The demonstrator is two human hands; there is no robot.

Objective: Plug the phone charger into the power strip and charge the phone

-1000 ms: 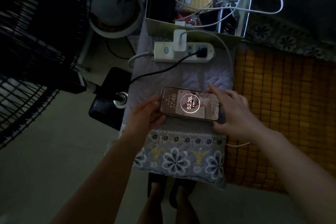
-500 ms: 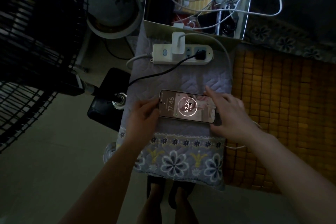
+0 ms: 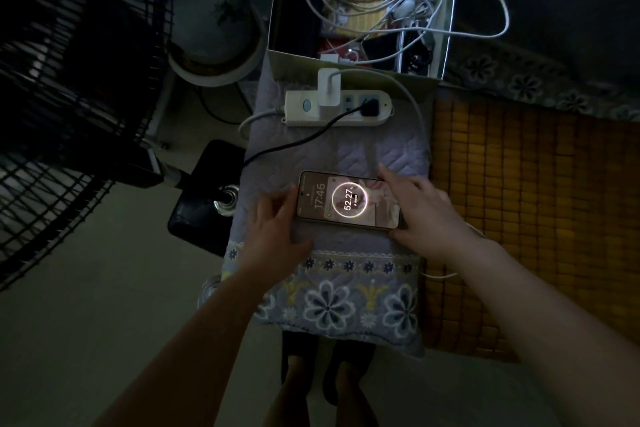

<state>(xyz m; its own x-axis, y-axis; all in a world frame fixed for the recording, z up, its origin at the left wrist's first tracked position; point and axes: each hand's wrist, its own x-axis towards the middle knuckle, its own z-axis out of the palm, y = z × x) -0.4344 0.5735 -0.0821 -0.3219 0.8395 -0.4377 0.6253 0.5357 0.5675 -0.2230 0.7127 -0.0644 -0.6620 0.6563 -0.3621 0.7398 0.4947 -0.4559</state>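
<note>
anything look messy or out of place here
Mostly the box behind the power strip: white cables are tangled in it and one loops out over its right edge. The charger sits plugged in, and the lit phone lies flat on the cushion.

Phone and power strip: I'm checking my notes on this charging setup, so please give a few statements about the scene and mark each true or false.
1. The phone has its screen lit. True.
2. The white charger sits in the power strip. True.
3. The phone lies inside the cardboard box. False: it lies on the quilted cushion.
4. Only the left hand touches the phone. False: the right hand is at its other end.
5. The black plug lies unplugged. False: it sits in the strip.
</note>
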